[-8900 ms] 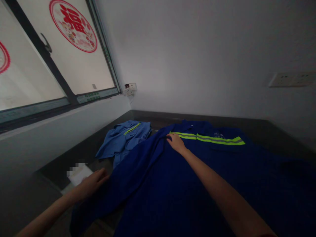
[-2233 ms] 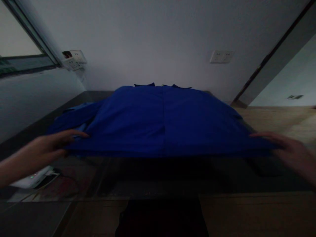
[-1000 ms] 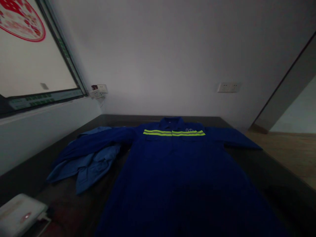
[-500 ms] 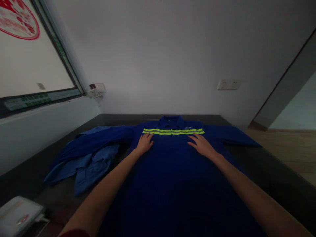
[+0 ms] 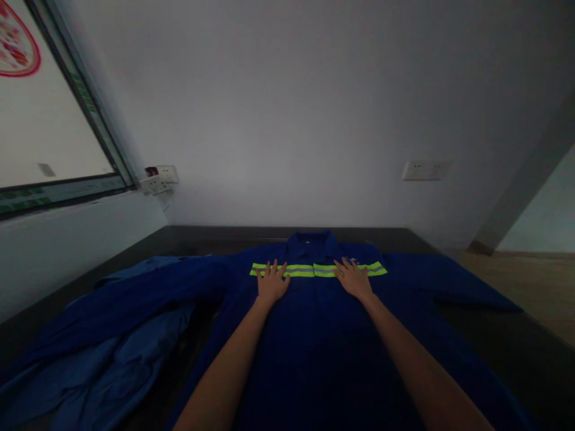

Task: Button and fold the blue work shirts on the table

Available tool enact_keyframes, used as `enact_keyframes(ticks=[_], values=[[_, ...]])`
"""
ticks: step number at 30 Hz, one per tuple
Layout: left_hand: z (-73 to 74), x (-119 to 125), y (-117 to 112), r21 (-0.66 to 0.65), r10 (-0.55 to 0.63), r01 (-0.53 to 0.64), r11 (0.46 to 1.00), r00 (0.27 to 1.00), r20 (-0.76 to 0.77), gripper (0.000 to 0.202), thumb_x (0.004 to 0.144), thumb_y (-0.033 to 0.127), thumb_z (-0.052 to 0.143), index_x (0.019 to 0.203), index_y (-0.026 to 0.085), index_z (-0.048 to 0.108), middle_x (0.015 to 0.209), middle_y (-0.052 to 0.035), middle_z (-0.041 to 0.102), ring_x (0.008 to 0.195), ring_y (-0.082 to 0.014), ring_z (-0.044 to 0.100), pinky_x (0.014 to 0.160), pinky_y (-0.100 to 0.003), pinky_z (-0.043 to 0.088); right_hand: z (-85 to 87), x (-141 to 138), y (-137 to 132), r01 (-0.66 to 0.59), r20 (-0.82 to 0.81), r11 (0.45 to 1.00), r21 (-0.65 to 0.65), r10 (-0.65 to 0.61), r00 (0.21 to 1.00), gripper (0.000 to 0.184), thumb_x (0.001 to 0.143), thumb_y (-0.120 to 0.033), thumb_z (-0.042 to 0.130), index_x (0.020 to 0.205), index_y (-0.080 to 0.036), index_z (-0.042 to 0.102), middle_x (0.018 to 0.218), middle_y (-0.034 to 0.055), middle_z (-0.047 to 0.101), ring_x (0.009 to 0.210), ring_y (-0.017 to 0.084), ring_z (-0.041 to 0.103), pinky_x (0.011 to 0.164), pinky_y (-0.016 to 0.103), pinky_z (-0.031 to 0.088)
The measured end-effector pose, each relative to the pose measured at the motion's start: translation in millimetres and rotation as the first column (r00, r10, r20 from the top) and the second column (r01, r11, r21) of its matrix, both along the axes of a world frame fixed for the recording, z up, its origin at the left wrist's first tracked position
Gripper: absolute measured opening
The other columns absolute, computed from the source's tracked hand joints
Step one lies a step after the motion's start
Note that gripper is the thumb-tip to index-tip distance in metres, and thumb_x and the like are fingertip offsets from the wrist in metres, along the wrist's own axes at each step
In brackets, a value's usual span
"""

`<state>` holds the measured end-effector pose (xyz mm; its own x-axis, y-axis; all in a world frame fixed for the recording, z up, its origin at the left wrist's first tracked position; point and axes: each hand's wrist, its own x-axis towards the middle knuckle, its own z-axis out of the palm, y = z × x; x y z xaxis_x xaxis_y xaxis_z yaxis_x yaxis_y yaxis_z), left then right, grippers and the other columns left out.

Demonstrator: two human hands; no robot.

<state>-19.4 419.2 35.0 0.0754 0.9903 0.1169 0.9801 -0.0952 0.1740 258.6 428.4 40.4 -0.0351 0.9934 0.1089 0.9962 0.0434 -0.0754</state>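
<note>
A dark blue work jacket (image 5: 314,335) lies spread front up, its collar toward the wall and its sleeves out to both sides. Across the chest runs a yellow-green reflective stripe (image 5: 302,270). My left hand (image 5: 272,282) rests flat on the left part of the stripe, fingers spread. On the right part, below a small chest logo, my right hand (image 5: 353,278) lies flat with its fingers apart. Neither hand grips the cloth. The jacket's left-side sleeve lies over a lighter blue garment (image 5: 121,365).
The dark table (image 5: 197,238) meets a pale wall (image 5: 287,120). Wall sockets (image 5: 422,170) are on the right, and more sockets (image 5: 162,178) sit in the left corner. A window frame (image 5: 85,102) is at upper left; a wooden floor (image 5: 530,281) shows at right.
My hands have moved up onto the stripe, and the right one has come inward. The view has shifted closer, and the white box at lower left is out of sight.
</note>
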Motion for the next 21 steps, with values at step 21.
enact_keyframes(ticks=[21], values=[[65.5,-71,-35,0.482,-0.168,0.002,0.876,0.938,0.302,0.039,0.089,0.02,0.042,0.126,0.021,0.051,0.136,-0.0072,0.05,0.129,-0.017,0.042,0.115,-0.041,0.022,41.6,-88,-41,-0.199,0.018,0.897,0.395,0.209,0.978,0.038,0.093,-0.023,0.039,0.127,-0.017,0.054,0.128,0.0131,0.056,0.12,0.027,0.047,0.103,0.049,0.032]])
